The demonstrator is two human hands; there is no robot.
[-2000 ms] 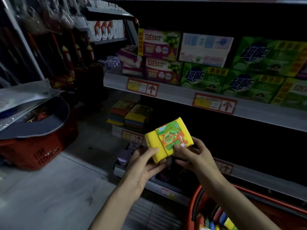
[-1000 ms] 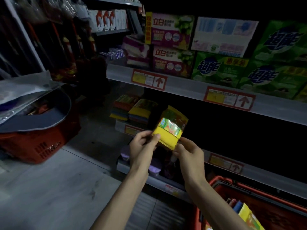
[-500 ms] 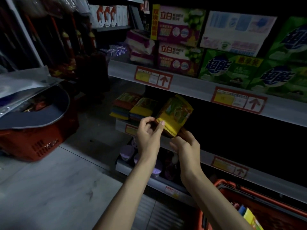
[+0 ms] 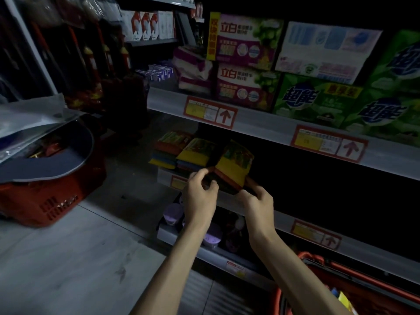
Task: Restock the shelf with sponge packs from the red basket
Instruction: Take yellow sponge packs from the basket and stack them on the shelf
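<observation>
Yellow rectangular sponge pack, lower corners pinched by left hand, right hand

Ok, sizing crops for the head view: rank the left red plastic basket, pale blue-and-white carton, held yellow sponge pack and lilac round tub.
Left red plastic basket and pale blue-and-white carton: alike, basket partly covered.
Yellow sponge pack.
Lilac round tub.

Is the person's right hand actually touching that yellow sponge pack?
Touching. The head view shows the right hand pinching the yellow sponge pack by its lower right corner.
</observation>
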